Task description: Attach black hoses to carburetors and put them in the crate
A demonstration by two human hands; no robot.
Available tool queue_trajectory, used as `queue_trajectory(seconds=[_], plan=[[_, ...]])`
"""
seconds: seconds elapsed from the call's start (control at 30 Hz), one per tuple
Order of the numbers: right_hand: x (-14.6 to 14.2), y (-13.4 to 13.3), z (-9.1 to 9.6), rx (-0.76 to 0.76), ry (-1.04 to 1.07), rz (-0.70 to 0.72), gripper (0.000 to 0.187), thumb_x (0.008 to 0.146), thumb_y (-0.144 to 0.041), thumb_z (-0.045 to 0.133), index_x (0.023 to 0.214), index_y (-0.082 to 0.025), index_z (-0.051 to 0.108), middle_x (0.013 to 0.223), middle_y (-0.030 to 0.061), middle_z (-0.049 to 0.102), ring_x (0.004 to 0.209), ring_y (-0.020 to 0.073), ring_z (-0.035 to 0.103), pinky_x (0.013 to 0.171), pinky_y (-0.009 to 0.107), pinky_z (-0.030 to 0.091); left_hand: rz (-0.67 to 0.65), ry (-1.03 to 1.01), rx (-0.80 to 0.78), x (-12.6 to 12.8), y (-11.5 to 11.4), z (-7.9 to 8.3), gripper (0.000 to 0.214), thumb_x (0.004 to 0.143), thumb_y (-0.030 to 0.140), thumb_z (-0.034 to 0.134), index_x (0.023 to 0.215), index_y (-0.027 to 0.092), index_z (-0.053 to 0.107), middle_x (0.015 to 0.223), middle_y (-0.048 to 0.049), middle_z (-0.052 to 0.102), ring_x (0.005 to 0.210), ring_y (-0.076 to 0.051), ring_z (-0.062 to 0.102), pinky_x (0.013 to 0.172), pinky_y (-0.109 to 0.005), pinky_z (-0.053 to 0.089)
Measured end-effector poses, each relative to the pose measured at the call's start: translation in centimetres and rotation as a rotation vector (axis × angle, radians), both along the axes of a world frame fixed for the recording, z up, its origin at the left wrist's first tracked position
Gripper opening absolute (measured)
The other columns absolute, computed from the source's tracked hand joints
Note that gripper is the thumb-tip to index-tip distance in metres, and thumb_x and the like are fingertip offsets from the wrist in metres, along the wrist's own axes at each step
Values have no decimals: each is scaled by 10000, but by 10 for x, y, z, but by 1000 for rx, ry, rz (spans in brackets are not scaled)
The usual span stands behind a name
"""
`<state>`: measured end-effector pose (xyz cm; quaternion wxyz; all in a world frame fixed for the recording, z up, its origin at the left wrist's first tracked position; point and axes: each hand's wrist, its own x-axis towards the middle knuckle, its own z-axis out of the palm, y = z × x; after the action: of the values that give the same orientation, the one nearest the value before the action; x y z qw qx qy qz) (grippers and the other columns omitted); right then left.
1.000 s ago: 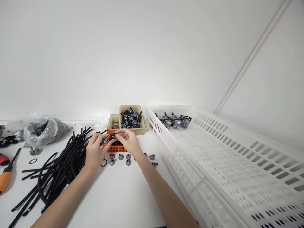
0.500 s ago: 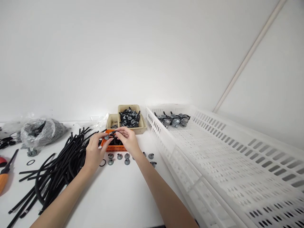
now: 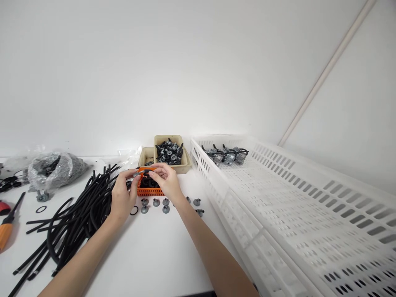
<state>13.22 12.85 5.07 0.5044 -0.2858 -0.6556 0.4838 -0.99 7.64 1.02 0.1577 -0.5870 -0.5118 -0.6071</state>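
Contact at centre frame: left hand (image 3: 122, 198) pinches a grey fitting (image 3: 137, 174), right hand (image 3: 168, 184) pinches a short black tube (image 3: 145, 170) against it, just above the orange basket (image 3: 150, 191). Best line both up straight and press gently.

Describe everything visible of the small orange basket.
The orange basket is small, rectangular, apparently plastic, with lattice walls. It stands upright on the white table, before two beige trays, holding black parts too small to identify. The left hand and right hand pinch a small piece over its rim, hiding its top; grey caps lie in front.
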Motion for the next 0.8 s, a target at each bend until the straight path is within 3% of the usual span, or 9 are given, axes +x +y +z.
queue_trajectory(seconds=[0.37, 0.8], plan=[[1, -5, 4, -70, 39, 50, 121, 734, -251, 662, 846, -205, 664, 710, -11, 671, 732, 145, 653, 742, 284, 535, 12, 18, 66, 0, 2, -2, 173, 900, 226, 554, 1065, 174, 556, 986, -65, 641, 931, -183, 634, 842, -340, 528], [-7, 1, -9, -57, -3, -84, 112, 769, -266, 607, 843, -196, 653, 641, -20, 617, 620, 142, 596, 650, 287, 495, 6, 148, 125, -2, 7, -7, 227, 875, 145, 568, 1097, 182, 534, 1019, -79, 624, 986, -191, 607, 883, -359, 507]])
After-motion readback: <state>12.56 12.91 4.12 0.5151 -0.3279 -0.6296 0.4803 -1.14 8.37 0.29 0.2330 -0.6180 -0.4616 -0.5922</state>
